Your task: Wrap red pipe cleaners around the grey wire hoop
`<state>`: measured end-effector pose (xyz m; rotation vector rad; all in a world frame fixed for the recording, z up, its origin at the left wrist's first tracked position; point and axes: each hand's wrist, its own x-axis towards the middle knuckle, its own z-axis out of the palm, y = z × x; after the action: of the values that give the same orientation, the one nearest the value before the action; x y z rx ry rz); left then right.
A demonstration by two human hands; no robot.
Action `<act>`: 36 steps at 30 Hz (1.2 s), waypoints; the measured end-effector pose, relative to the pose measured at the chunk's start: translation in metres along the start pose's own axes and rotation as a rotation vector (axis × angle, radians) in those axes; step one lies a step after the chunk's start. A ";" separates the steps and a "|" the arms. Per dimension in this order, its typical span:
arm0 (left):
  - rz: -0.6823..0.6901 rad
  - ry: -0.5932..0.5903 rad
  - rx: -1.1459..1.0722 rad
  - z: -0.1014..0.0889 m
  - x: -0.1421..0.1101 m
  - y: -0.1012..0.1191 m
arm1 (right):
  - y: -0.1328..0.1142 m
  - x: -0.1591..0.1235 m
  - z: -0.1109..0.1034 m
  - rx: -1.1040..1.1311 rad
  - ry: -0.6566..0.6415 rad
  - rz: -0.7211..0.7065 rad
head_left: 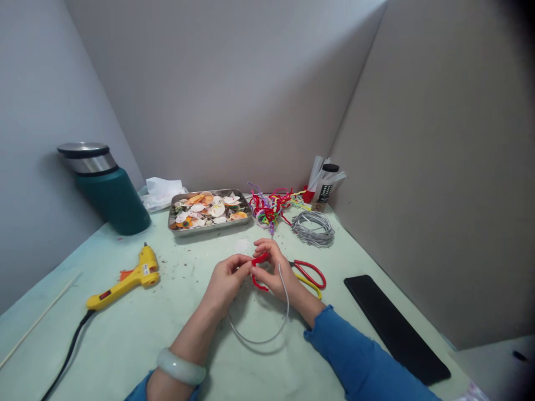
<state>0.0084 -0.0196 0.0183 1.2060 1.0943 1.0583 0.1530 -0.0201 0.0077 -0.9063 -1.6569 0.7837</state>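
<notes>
My left hand (225,278) is closed in a pinch on a short red pipe cleaner (259,285), whose loose end dangles below the fingers. From the other side, my right hand (276,273) grips the same red pipe cleaner between thumb and fingers. A thin grey wire (261,341) bows down in a wide curve from between both hands; its ends meet the hands, though the fingers hide exactly how it joins the red piece. Just right of my right hand lie scissors (311,273) with one red and one yellow handle, their blades mostly hidden.
A yellow hot glue gun (125,284) lies left, its black cord running forward, near a thin stick (39,320). Behind stand a teal bottle (112,200), a metal tray (209,227) of shells, tangled pipe cleaners (271,209), a wire coil (313,229) and a jar (326,189). A black slab (395,328) lies right.
</notes>
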 end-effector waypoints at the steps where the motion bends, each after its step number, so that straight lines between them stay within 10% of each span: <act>1: 0.012 0.010 -0.011 -0.001 0.001 -0.001 | 0.002 0.000 0.001 0.010 -0.005 0.041; 7: -0.008 0.036 -0.052 -0.001 0.000 0.003 | 0.009 -0.004 0.007 0.083 -0.050 0.226; 36: 0.022 -0.006 0.008 -0.004 -0.002 0.006 | 0.014 -0.002 0.004 0.116 -0.130 0.189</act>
<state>0.0041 -0.0206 0.0246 1.2294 1.0836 1.0668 0.1520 -0.0157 -0.0060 -0.9561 -1.6344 1.0762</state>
